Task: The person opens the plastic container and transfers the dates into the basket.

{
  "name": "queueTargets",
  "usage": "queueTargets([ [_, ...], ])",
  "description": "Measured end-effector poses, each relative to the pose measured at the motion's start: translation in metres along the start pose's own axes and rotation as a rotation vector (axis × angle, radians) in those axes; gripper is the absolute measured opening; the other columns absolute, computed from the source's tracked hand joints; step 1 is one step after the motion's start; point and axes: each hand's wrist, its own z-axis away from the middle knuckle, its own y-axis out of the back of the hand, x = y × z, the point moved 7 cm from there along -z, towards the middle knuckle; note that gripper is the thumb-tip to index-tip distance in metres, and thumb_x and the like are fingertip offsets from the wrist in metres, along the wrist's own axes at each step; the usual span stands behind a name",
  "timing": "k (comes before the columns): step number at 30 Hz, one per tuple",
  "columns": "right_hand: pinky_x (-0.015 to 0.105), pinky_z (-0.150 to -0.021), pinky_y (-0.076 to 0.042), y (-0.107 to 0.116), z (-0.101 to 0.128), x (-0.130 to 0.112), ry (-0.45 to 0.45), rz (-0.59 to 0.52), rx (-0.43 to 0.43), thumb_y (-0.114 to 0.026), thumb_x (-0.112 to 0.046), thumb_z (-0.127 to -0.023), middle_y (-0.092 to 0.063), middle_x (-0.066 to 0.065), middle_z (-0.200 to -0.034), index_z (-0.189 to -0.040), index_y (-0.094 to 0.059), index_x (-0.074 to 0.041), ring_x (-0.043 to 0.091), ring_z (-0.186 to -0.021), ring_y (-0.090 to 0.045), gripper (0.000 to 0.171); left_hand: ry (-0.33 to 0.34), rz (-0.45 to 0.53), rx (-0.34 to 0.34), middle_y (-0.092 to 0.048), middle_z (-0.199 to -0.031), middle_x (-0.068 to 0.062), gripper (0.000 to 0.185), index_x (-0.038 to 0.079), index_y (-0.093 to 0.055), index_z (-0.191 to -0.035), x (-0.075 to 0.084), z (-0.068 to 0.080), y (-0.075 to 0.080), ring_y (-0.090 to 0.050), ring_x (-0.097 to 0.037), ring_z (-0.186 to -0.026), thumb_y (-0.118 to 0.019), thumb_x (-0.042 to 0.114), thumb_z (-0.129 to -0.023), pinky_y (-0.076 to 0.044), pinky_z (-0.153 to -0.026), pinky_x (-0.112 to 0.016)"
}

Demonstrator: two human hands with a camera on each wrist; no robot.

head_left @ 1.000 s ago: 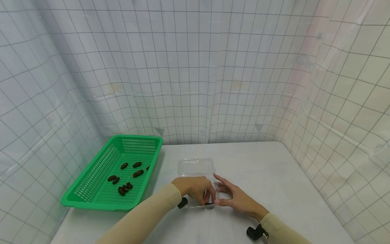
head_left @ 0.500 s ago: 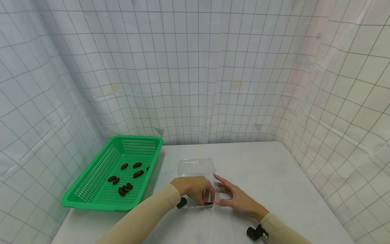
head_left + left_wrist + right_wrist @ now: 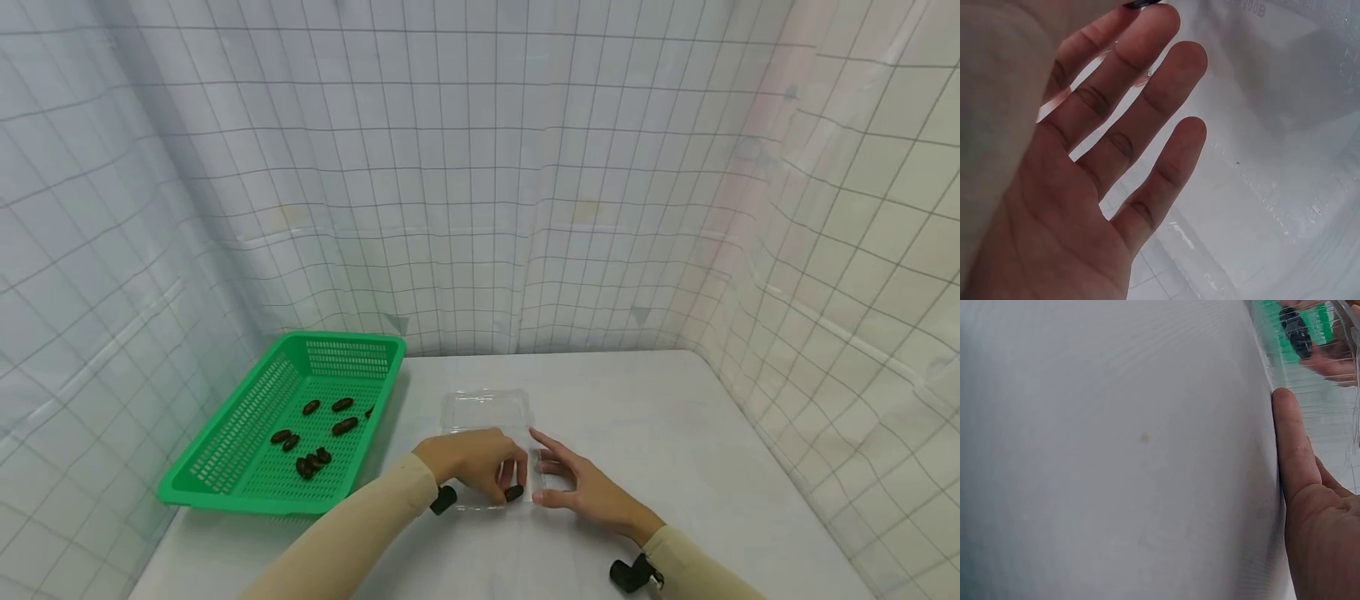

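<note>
Barely shifted, left hand [image 3: 472, 467] pinches a date [image 3: 513, 493] (wrist view shows straight fingers); right hand [image 3: 581, 487] relaxed.

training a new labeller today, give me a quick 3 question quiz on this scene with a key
1. True or false: the green basket stands on the person's left side of the table.
2. Which thing lies under both hands? A) the clear plastic box B) a metal bowl C) a paper bag
3. Fill in: the left hand is over the box with a small ____ -coloured date at its fingers.

Key:
1. True. More dark dates lie inside the basket.
2. A. The right hand rests with straight fingers against the box's side.
3. Dark. Whether the left fingers pinch the date cannot be told.
</note>
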Motion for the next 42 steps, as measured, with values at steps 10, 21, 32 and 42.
queueTargets([
  [10, 0.071, -0.132, -0.046, 0.000, 0.000, 0.000, -0.012, 0.013, 0.009, -0.084, -0.040, -0.109, -0.042, 0.013, -0.188, -0.186, -0.028, -0.041, 0.039, -0.167, -0.053, 0.096, 0.057, 0.004, 0.066, -0.076, -0.090, 0.015, 0.029, 0.027, -0.078, -0.112, -0.003, 0.016, 0.013, -0.067, 0.002, -0.079, -0.100, 0.018, -0.094, -0.058, -0.080, -0.019],
  [21, 0.074, -0.133, -0.044, 0.003, 0.003, -0.002, -0.032, 0.008, 0.016, -0.084, -0.040, -0.108, -0.041, 0.014, -0.189, -0.185, -0.028, -0.042, 0.042, -0.168, -0.052, 0.095, 0.072, 0.009, 0.128, -0.077, -0.093, 0.015, 0.029, 0.024, -0.076, -0.119, 0.003, 0.040, 0.035, -0.068, 0.000, -0.080, -0.096, 0.022, -0.098, -0.060, -0.081, -0.024],
  [32, 0.073, -0.133, -0.045, 0.003, 0.001, -0.004, -0.014, 0.027, 0.022, -0.084, -0.040, -0.109, -0.042, 0.015, -0.187, -0.187, -0.027, -0.037, 0.043, -0.167, -0.052, 0.096, 0.077, 0.009, 0.192, -0.077, -0.095, 0.014, 0.028, 0.023, -0.076, -0.120, -0.005, 0.065, 0.048, -0.066, -0.002, -0.082, -0.094, 0.020, -0.098, -0.059, -0.082, -0.027],
  [42, 0.073, -0.133, -0.045, 0.000, 0.001, -0.003, -0.020, 0.013, 0.006, -0.085, -0.040, -0.108, -0.042, 0.016, -0.187, -0.186, -0.028, -0.040, 0.043, -0.167, -0.052, 0.097, 0.080, -0.023, 0.274, -0.074, -0.094, 0.016, 0.027, 0.026, -0.074, -0.119, -0.018, 0.094, 0.051, -0.064, -0.001, -0.085, -0.092, 0.024, -0.099, -0.059, -0.082, -0.027],
])
